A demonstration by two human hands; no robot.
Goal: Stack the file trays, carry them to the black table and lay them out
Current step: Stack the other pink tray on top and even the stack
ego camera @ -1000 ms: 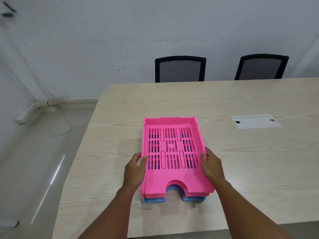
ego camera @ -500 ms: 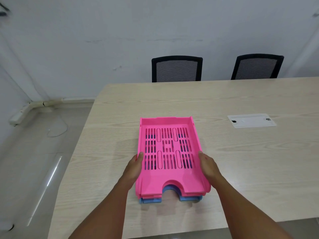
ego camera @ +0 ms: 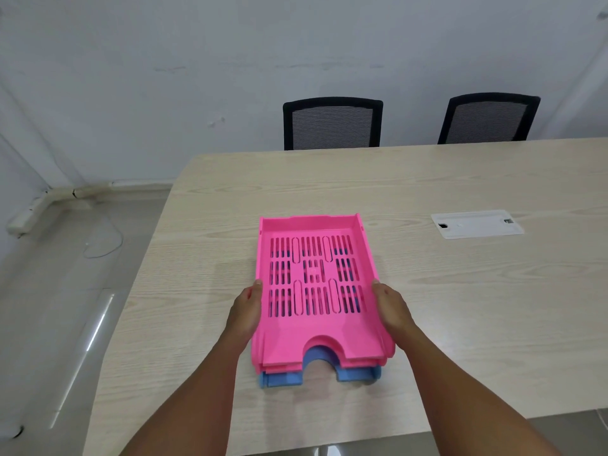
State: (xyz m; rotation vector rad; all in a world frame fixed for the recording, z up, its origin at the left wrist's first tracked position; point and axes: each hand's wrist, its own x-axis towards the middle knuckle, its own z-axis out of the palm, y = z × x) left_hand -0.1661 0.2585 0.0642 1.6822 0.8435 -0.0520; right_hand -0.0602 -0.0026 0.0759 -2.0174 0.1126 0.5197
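Note:
A stack of file trays rests near the front of a light wooden table (ego camera: 460,324). The top pink tray (ego camera: 296,337) has a slotted floor and a curved front cut-out. Another pink tray edge shows just under it, and blue trays (ego camera: 286,378) lie at the bottom. My left hand (ego camera: 245,311) clasps the stack's left side wall. My right hand (ego camera: 391,306) clasps the right side wall. The fingers of both hands curl under the sides and are hidden. No black table is in sight.
A white cable cover plate (ego camera: 477,223) is set into the tabletop at the right. Two black mesh chairs (ego camera: 332,125) (ego camera: 487,118) stand behind the far edge, against a white wall. Grey floor with a loose cable (ego camera: 105,241) lies left of the table.
The view has shifted slightly. My hands have slid a little along the tray sides, thumbs now lower against the walls. The stack stays on the table.

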